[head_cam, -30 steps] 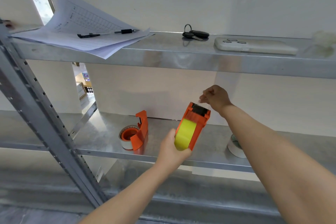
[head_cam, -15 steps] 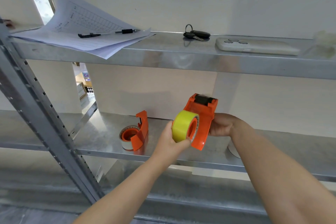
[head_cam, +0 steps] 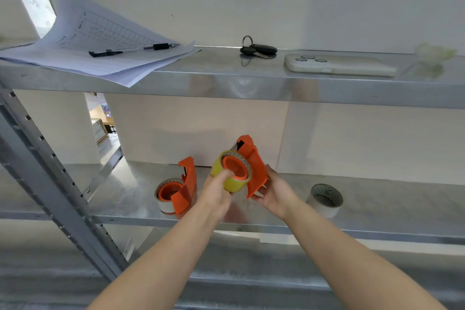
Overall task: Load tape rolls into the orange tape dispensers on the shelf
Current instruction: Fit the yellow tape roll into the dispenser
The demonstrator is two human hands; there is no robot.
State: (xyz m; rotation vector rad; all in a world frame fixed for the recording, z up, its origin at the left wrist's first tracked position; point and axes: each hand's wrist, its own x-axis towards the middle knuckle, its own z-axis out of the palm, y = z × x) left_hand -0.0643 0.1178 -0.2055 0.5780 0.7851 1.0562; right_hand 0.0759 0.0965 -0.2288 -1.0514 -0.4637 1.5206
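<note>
Orange tape dispenser [head_cam: 254, 166] held up in front of the middle shelf [head_cam: 377, 231], my right hand [head_cam: 275, 190] cupped under its lower edge and gripping it. Yellow tape roll [head_cam: 232, 173] sits on the dispenser's orange hub; my left hand [head_cam: 217, 190] wraps the roll, thumb on its face near the hub. Second dispenser [head_cam: 183, 187], already loaded with a clear roll, stands on the shelf just left of my hands. Spare tape roll [head_cam: 324, 199] lies on the shelf to the right. Upper shelf: papers [head_cam: 100, 58] with pen [head_cam: 130, 49], keys [head_cam: 256, 48], phone [head_cam: 337, 64].
</note>
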